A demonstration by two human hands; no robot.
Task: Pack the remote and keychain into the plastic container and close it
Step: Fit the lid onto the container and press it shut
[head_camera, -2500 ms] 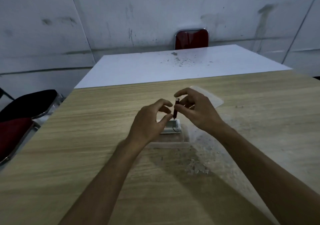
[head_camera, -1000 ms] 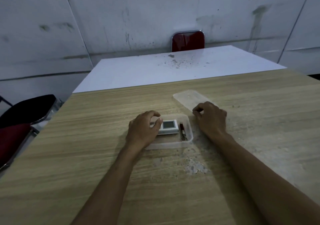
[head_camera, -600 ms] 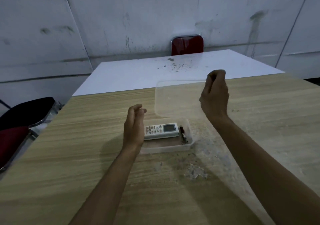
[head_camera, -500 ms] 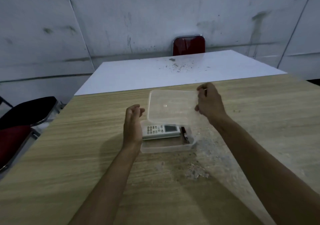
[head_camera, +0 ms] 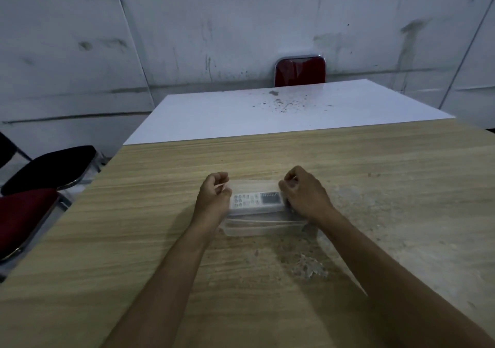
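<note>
A clear plastic container (head_camera: 263,229) sits on the wooden table (head_camera: 134,227) with its clear lid (head_camera: 254,185) lying on top. Through the lid I see the white remote (head_camera: 255,200), lying lengthwise with its screen to the right. The keychain is hidden under my right hand. My left hand (head_camera: 214,195) is curled on the lid's left end, fingers pinched at the rim. My right hand (head_camera: 305,192) is curled on the lid's right end, pressing down on it.
A white table (head_camera: 267,112) butts against the far edge of the wooden one, with a red chair back (head_camera: 300,71) behind it. Black and red chair seats (head_camera: 34,187) stand at the left. A scuffed pale patch (head_camera: 308,267) marks the wood near me.
My right hand brought the lid down from above the container onto it. Both hands dropped to the lid's two ends and closed on it. The keychain went out of sight.
</note>
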